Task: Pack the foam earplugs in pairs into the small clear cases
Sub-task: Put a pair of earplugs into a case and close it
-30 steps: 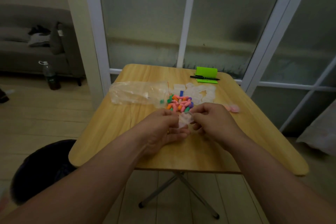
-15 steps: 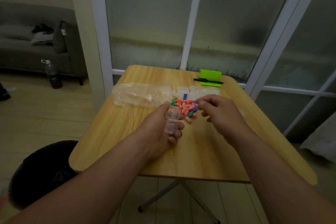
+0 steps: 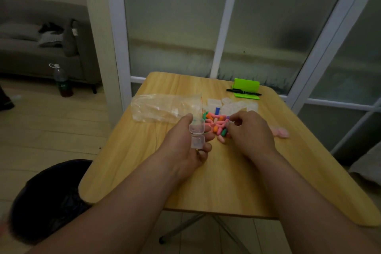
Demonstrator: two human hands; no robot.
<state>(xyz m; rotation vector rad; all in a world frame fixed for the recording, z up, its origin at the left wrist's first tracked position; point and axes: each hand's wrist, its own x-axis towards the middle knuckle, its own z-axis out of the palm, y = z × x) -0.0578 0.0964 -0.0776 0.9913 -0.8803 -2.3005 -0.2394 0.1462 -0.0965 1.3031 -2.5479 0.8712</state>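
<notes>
Earplugs (image 3: 217, 125) may scatter if the curled right hand (image 3: 250, 131), grip unclear, bumps them; left hand (image 3: 185, 144) holds the open case (image 3: 196, 134).

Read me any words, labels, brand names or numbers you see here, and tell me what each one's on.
No text here can be read.
Bottle on the floor: label too dark and blurred.
Black pen: any print too small.
Clear case in the left hand: no print shows.
</notes>
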